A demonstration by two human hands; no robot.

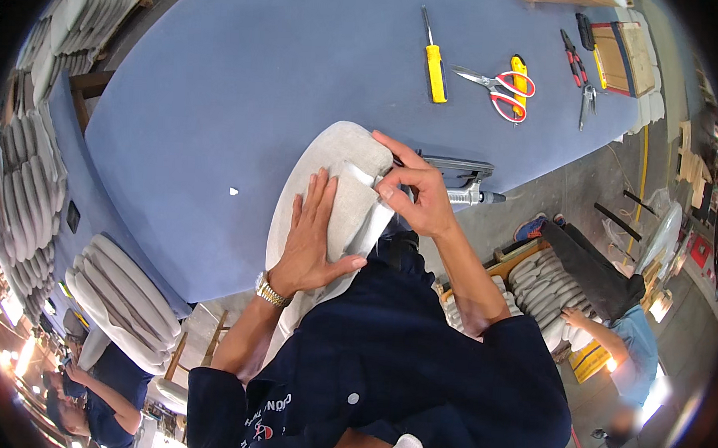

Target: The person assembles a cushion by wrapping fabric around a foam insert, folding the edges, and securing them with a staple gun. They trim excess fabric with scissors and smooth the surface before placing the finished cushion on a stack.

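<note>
A pale grey oval seat pad [330, 155] lies at the near edge of the blue table [220, 98]. My left hand [310, 234] presses flat on it, fingers spread, a metal watch on the wrist. My right hand [416, 194] pinches a fold of grey fabric [367, 216] at the pad's right edge. Just behind that hand rests a grey staple gun [465, 180], which the hand may touch; I cannot tell whether it grips it.
On the far side of the table lie a yellow-handled screwdriver [435, 67], red-handled scissors [501, 90], a yellow knife [519, 75], pliers [574, 57] and a wooden board [623, 55]. Stacks of grey pads [123, 294] stand left. Another person [610, 339] crouches right by more pads.
</note>
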